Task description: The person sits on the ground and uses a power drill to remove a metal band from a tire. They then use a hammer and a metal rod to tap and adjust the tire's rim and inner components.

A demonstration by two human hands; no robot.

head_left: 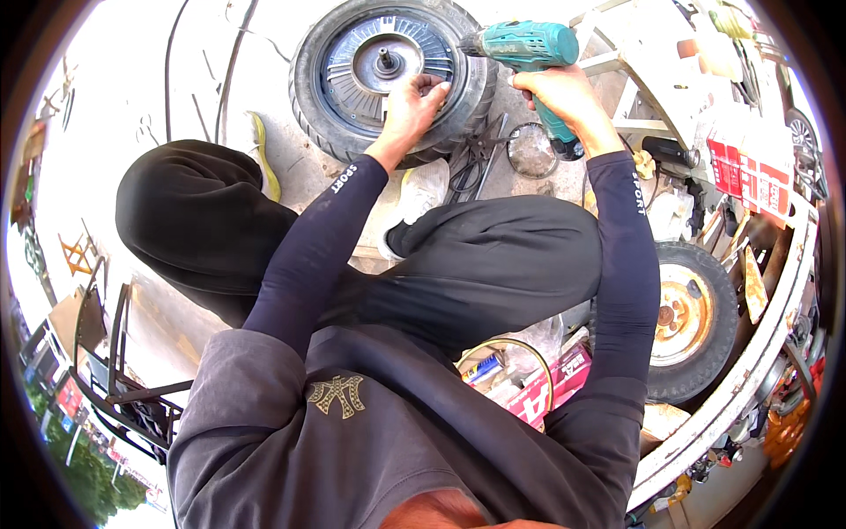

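Right now my left hand (414,99) presses its fingers (434,86) flat, holding nothing, on the wheel (388,75) lying on the ground, while my right hand (564,95) is wrapped tight round the teal drill (529,48), its nose at the rim just beside those fingers. I reckon the bit could skid onto them, or the wheel could turn under my palm. I count one drill, two wheels: the second, rusty wheel (687,317) sits well behind my right hand.
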